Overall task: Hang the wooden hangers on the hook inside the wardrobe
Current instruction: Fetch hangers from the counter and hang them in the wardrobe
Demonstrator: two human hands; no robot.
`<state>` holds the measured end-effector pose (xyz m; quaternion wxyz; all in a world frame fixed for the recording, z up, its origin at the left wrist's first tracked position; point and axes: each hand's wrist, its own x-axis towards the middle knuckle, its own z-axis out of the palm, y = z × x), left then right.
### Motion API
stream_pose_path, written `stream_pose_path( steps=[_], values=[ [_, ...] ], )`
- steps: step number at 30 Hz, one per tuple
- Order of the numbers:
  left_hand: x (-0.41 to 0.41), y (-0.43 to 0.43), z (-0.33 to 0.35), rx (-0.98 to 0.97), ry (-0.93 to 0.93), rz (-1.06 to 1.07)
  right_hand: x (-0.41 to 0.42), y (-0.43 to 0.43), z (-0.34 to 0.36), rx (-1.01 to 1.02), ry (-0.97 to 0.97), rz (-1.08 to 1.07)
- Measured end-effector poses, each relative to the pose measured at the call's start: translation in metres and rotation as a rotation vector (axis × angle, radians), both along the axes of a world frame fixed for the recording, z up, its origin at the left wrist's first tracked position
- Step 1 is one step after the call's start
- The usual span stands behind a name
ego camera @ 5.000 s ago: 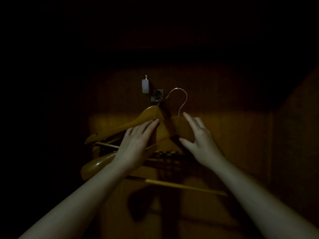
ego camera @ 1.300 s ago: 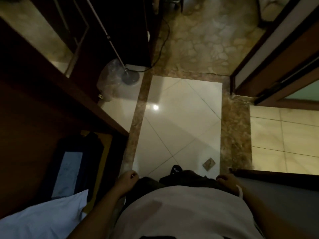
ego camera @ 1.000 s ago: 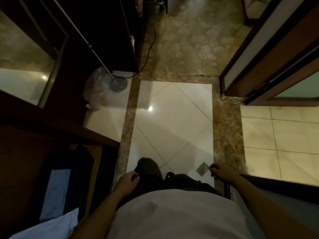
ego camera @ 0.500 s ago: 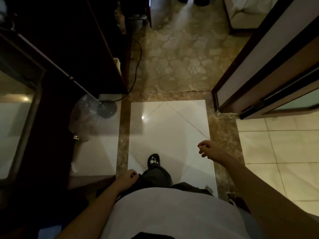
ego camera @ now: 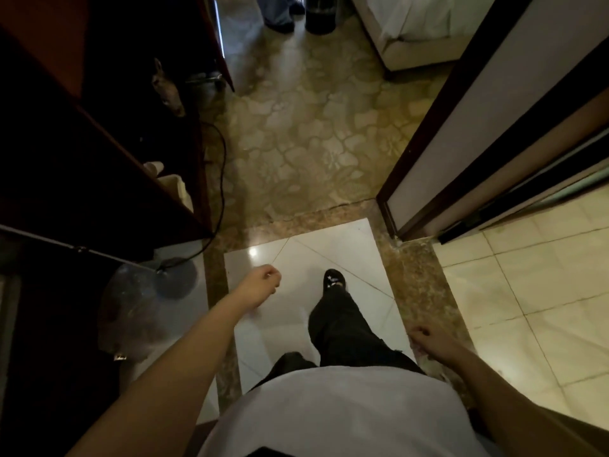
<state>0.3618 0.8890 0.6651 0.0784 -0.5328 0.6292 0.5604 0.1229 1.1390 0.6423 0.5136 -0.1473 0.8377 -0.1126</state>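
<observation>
No wooden hanger, hook or wardrobe interior shows in the head view, which looks down at the floor. My left hand (ego camera: 262, 285) swings forward over the white floor tile (ego camera: 346, 249), fingers curled into a loose fist with nothing in it. My right hand (ego camera: 426, 339) hangs beside my right hip, empty, fingers loosely bent and apart. My black shoe (ego camera: 334, 280) is stepping forward on the tile.
Dark wooden furniture (ego camera: 99, 153) lines the left side. A round lamp base (ego camera: 176, 278) with a black cable and a clear plastic bag (ego camera: 131, 318) sit on the floor at its foot. A door frame (ego camera: 461, 153) stands right. Ahead are a bed (ego camera: 421, 34), a black bin (ego camera: 319, 14) and another person's feet (ego camera: 278, 18).
I have turned away from the wardrobe, where both hands were on the hangers, and walked forward. My left hand swung forward and my right hand swung back beside my hip.
</observation>
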Motion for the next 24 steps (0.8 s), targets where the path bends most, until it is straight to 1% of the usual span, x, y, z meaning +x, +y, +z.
stream_pose_path(
  steps=[3, 6, 9, 11, 13, 18, 21, 24],
  values=[
    [-0.033, -0.041, -0.003, -0.014, -0.029, 0.014, -0.038, -0.040, -0.005, 0.017, 0.001, 0.001],
    [-0.050, -0.072, -0.007, 0.005, -0.081, 0.018, -0.081, -0.100, 0.000, -0.002, -0.024, 0.045],
    [-0.059, -0.092, -0.012, 0.029, -0.143, 0.055, -0.120, -0.170, 0.015, -0.090, 0.001, 0.182],
    [-0.066, -0.101, -0.012, 0.042, -0.145, 0.105, -0.147, -0.224, 0.024, -0.166, -0.016, 0.262],
    [-0.068, -0.105, -0.014, 0.072, -0.168, 0.143, -0.165, -0.272, 0.030, -0.196, -0.031, 0.325],
    [-0.074, -0.119, -0.027, 0.160, -0.235, 0.280, -0.198, -0.381, 0.045, -0.331, -0.030, 0.360],
    [-0.087, -0.149, -0.033, 0.181, -0.250, 0.309, -0.215, -0.424, 0.045, -0.331, -0.036, 0.377],
    [-0.108, -0.199, -0.036, 0.175, -0.240, 0.301, -0.234, -0.451, 0.033, -0.288, -0.052, 0.365]
  ],
)
